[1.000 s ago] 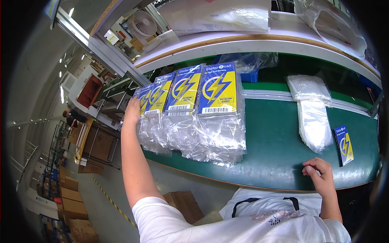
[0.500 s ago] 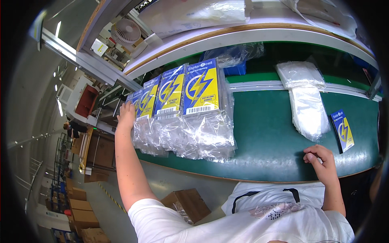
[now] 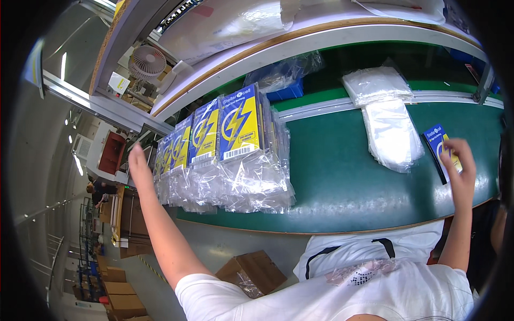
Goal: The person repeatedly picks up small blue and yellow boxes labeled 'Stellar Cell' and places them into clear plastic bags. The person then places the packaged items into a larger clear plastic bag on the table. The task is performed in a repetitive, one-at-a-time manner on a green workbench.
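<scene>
Several blue-and-yellow battery boxes point(image 3: 239, 123) in clear bags lean in a row on the left part of the green table, the loose bag ends folded at their front. My left hand point(image 3: 138, 162) is just beyond the row's left end, fingers stretched out, holding nothing. On the right lies a single flat blue-and-yellow box point(image 3: 435, 138) without a visible bag. Over its right side hovers my right hand point(image 3: 460, 163), thumb and fingers apart; whether it touches the box I cannot tell. Between them lies a pile of clear plastic bags point(image 3: 392, 134).
The green table point(image 3: 332, 160) has a metal rail point(image 3: 321, 109) along its back. Above it runs a white shelf point(image 3: 321, 37) with plastic-wrapped goods. A blue bin point(image 3: 286, 92) stands behind the row. A cardboard box point(image 3: 257, 270) sits on the floor below.
My left hand has moved off the leftmost boxes, outward to the left. My right hand has risen from the table's front edge to the single box, its fingers spreading. The view has shifted.
</scene>
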### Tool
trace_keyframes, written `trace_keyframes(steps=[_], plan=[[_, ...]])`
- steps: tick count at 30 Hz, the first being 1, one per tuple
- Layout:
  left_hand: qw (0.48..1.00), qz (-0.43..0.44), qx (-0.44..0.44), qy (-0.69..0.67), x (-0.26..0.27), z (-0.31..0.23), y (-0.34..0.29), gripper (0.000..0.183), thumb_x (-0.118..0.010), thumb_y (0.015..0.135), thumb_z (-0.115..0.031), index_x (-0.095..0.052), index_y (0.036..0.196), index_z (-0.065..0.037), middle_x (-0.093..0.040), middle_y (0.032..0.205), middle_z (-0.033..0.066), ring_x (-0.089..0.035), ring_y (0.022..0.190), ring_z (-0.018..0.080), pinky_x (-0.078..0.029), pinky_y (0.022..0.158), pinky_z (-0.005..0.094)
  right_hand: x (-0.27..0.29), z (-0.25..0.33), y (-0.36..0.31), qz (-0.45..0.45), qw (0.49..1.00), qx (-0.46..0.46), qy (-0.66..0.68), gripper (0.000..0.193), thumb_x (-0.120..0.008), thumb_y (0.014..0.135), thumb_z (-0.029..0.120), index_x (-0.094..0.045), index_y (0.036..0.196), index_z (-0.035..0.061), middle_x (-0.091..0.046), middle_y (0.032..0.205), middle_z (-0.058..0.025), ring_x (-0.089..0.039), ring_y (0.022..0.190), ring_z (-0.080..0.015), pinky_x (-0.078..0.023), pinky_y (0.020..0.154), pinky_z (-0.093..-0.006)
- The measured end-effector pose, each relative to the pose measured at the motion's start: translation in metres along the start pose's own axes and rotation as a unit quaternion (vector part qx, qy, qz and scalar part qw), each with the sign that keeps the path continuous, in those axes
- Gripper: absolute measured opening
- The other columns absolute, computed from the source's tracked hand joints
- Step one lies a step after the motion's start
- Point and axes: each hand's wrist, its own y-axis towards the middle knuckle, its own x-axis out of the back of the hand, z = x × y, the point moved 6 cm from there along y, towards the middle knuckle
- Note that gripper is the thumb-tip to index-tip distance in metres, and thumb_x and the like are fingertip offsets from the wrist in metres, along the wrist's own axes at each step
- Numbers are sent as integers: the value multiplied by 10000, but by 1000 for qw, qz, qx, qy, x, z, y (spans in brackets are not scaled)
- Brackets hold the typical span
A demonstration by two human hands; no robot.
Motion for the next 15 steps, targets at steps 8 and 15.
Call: trace_keyframes(steps=[8, 15], plan=[[913, -242, -290, -154, -10, -241, -150, 375, -354, 1021, -221, -586, 1082, 67, -599, 1140, 138, -552, 1090, 300, -481, 916, 417, -6, -85, 9, 38, 927, -98, -361, 778, -747, 640, 337, -485, 1305, 29, -522, 1192, -242, -503, 1107, -400, -427, 926, -437], [845, 284, -397, -221, -166, -327, -290, 298, -657, 771, -45, -669, 1063, -106, -596, 1169, 120, -566, 1086, 301, -415, 952, 485, -31, -49, 1, -26, 955, -69, -287, 575, -710, 656, 266, -573, 1153, 9, -561, 1062, -180, -530, 1007, -361, -434, 845, -454]])
